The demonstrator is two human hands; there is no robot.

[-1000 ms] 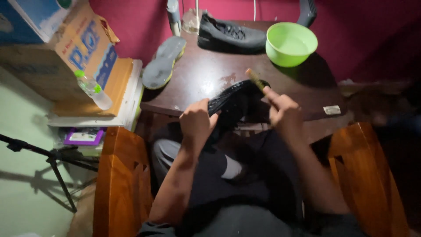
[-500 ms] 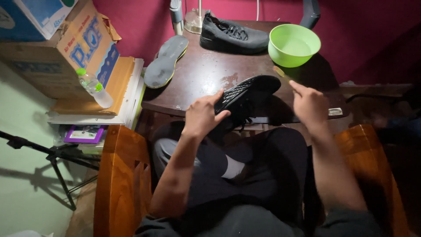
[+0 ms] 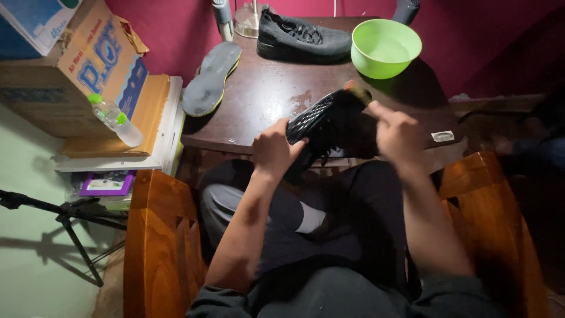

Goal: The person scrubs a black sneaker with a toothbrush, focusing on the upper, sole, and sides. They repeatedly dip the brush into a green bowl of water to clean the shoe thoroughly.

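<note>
Shoe [image 3: 329,121], black and turned sole-up, is held over the near edge of the counter [image 3: 265,94], above the person's lap, in the head view, the only view there is. The left hand [image 3: 272,150] is closed around its heel end, thumb and fingers wrapped on the dark upper; the right hand [image 3: 397,132] sits at the toe end with fingers bent, and something small with a tan tip pokes up at the toe, though whether that hand pinches it or only presses the sole is too dim to tell. The risk, as I judge it, lies in the one-sided grip: the shoe is tilted and carried mostly by the left hand, so a hard push at the toe could twist it loose and drop it onto the lap or the floor. A sweep of the right arm could also knock the green bowl [image 3: 385,47], which stands just beyond on the counter. The counter is dark brown wood with a glossy, patchy look near its middle, possibly damp, which would let things slide. On it lie a second dark shoe [image 3: 303,38] at the back and a grey insole [image 3: 210,79] overhanging the left edge. Behind is a deep red wall; to the left a cardboard box [image 3: 76,65], a plastic bottle [image 3: 115,121] and a tripod leg [image 3: 70,221]; wooden chair arms [image 3: 162,235] flank the person.
</note>
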